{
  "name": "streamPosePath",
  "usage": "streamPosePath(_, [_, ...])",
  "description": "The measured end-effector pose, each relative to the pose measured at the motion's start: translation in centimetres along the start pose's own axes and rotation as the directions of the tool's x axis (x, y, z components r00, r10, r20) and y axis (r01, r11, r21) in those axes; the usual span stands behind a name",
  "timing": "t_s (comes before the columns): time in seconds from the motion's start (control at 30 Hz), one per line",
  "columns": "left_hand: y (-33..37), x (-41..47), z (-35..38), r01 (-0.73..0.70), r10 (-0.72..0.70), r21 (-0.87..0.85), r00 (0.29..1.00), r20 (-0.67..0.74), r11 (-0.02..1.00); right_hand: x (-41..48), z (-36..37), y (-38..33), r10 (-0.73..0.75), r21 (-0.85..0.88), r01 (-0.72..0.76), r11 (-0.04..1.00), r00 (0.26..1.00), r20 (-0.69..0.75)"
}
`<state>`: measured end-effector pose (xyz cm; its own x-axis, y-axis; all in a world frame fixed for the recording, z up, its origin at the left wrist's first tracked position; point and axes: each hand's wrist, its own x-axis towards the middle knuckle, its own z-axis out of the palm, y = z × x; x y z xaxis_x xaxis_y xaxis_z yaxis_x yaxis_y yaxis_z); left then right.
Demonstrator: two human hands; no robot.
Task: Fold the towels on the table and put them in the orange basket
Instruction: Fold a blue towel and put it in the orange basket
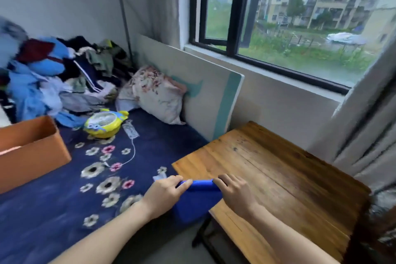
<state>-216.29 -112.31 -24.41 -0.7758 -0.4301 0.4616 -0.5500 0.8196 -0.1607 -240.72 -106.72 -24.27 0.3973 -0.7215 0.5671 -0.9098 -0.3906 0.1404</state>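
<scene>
A folded blue towel (pixel 196 200) hangs in the air over the left front corner of the wooden table (pixel 278 178), held by its top edge. My left hand (pixel 166 194) pinches the towel's left end and my right hand (pixel 234 193) grips its right end. The orange basket (pixel 34 156) stands on the bed at the far left, with something pale pink showing inside it. No other towel shows on the table.
A bed with a dark blue flowered cover (pixel 85 188) lies left of the table. On it are a yellow toy fan (pixel 105 123) with a white cable, a flowered pillow (pixel 156 94) and a heap of clothes (pixel 53 75). A window and curtains stand behind the table.
</scene>
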Motion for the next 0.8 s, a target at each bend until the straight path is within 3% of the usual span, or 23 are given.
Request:
streamPosePath(0.17, [-4.5,-11.0,-6.8,0.188,-0.201,0.154,0.977,0.073,0.970,7.0,2.4,-9.7,-0.234,0.130,0.232,0.964,0.972,0.007])
streamPosePath(0.37, [-8.7,-24.7,-14.7,0.397,-0.437,0.200,0.869,0.233,0.896,14.6,4.9,-24.1,-0.426,0.247,0.418,0.874,0.904,-0.023])
streamPosePath(0.47, [-11.2,-29.9,-19.1,0.528,-0.562,0.192,0.780,0.274,0.827,18.2,5.7,-30.9,-0.446,0.282,0.437,0.854,0.894,-0.035])
streamPosePath(0.63, [-14.4,-33.6,-22.6,0.765,-0.734,0.029,0.606,0.305,0.643,22.5,6.3,-36.9,-0.408,0.328,0.388,0.862,0.913,-0.008])
streamPosePath(0.8, [-18.5,-35.5,-21.7,0.799,-0.776,0.013,0.580,0.247,0.601,26.9,7.9,-38.8,-0.431,0.366,0.405,0.838,0.902,-0.010])
